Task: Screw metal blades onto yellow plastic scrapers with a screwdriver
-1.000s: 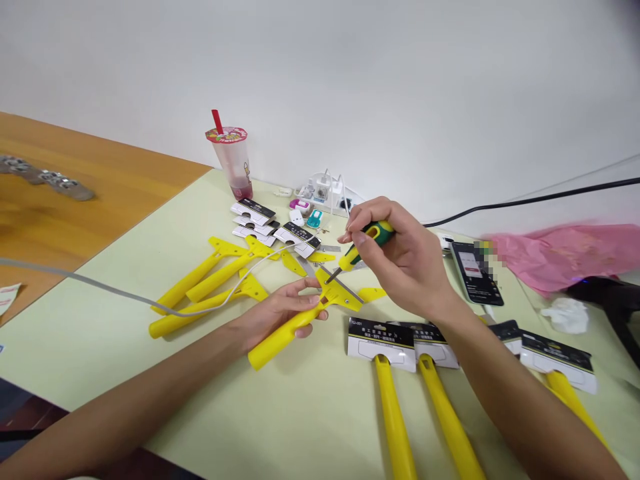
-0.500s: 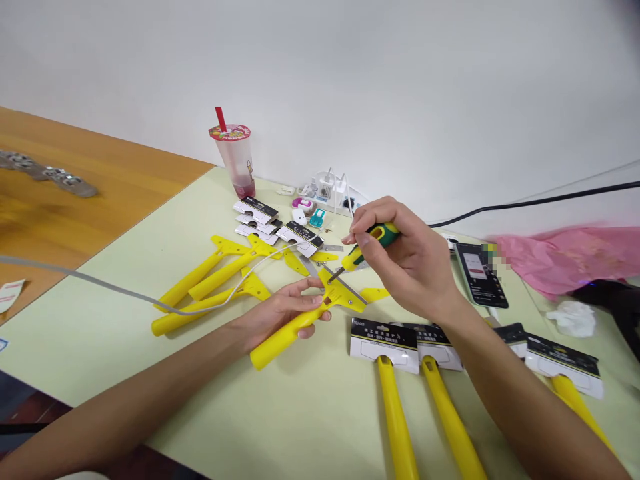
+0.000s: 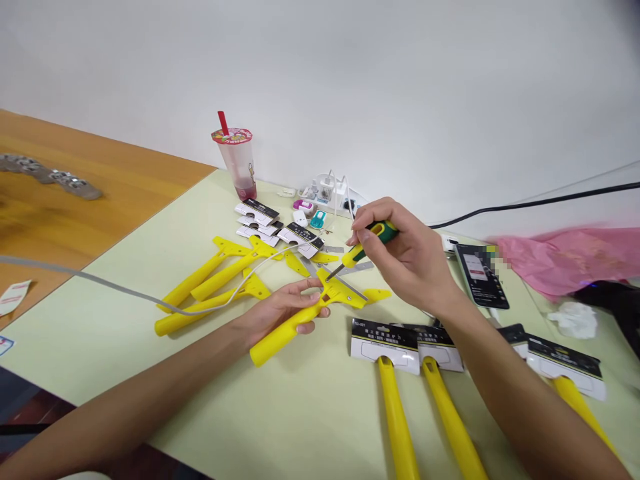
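My left hand [image 3: 287,308] is closed around the neck of a yellow scraper [image 3: 286,337], whose handle slants down toward me. A metal blade strip lies along the scraper's wide head, with a screw showing near its right end. In my right hand [image 3: 405,257] is a green and yellow screwdriver [image 3: 367,245], gripped by its handle. The screwdriver's tip meets the scraper head near the left end of the blade. Behind the head lie loose metal blades [image 3: 357,267] and small yellow plates [image 3: 297,264], partly hidden by my hands.
Several yellow scraper handles [image 3: 195,277] lie to the left, crossed by a white cable [image 3: 150,303]. Carded scrapers [image 3: 397,413] lie at the front right. At the back stand a drink cup [image 3: 239,163] and a power strip [image 3: 335,195]; a phone [image 3: 481,275] rests on the right.
Both hands stay almost in place, with the screwdriver still against the scraper head. The view has shifted very slightly, and my right-hand fingers have moved a little on the screwdriver handle.
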Demonstrator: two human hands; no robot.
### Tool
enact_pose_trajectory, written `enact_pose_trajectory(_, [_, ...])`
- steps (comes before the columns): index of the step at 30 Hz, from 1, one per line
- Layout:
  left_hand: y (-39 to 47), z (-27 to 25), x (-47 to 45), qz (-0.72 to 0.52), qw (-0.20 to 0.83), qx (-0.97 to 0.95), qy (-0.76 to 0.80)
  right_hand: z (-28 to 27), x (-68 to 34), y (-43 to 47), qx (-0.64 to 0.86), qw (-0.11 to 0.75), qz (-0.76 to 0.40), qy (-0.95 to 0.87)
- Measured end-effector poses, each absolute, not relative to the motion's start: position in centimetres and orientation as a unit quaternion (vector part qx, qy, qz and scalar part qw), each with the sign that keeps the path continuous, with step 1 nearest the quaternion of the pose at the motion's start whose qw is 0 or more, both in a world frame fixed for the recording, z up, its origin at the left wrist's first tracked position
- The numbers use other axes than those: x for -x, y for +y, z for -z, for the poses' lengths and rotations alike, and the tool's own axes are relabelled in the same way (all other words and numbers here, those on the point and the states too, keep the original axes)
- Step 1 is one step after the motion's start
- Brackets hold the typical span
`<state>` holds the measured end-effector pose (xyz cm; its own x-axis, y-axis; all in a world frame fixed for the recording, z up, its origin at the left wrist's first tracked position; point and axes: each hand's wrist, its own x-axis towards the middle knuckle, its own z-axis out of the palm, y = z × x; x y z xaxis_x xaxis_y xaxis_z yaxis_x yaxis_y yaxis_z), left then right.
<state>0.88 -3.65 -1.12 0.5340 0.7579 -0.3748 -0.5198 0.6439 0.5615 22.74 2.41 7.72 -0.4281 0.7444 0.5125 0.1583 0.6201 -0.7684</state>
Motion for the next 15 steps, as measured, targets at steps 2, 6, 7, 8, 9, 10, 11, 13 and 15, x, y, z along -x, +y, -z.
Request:
enact_pose_trajectory(2, [-3.63, 1.08, -0.91, -0.374, 0.855, -0.191, 0.305, -7.62, -22.77, 2.52, 0.295, 0.447, -0.322, -0.781])
enact_pose_trajectory(6, [-3.63, 1.20, -0.92, -0.374, 0.855, -0.190, 0.304, -7.53, -22.90, 2.74, 0.300, 0.444, -0.316, -0.783])
enact_pose_trajectory(7, [-3.64, 1.30, -0.89, -0.375, 0.855, -0.191, 0.302, -7.53, -22.95, 2.78, 0.301, 0.443, -0.316, -0.783])
enact_pose_trajectory(8, [-3.64, 1.40, -0.85, -0.376, 0.856, -0.191, 0.299, -7.54, -23.00, 2.81, 0.302, 0.441, -0.317, -0.784])
enact_pose_trajectory(9, [-3.65, 1.51, -0.81, -0.377, 0.857, -0.191, 0.295, -7.56, -23.05, 2.82, 0.303, 0.439, -0.317, -0.784])
enact_pose_trajectory(10, [-3.65, 1.59, -0.76, -0.377, 0.858, -0.191, 0.291, -7.58, -23.10, 2.82, 0.303, 0.438, -0.316, -0.785])
enact_pose_trajectory(11, [-3.65, 1.64, -0.73, -0.378, 0.859, -0.191, 0.287, -7.62, -23.15, 2.81, 0.303, 0.437, -0.314, -0.786])
enact_pose_trajectory(13, [-3.62, 1.60, -0.70, -0.378, 0.861, -0.189, 0.282, -7.72, -23.22, 2.77, 0.301, 0.435, -0.310, -0.790])
enact_pose_trajectory(15, [-3.59, 1.41, -0.73, -0.378, 0.861, -0.187, 0.285, -7.82, -23.27, 2.73, 0.303, 0.433, -0.306, -0.792])
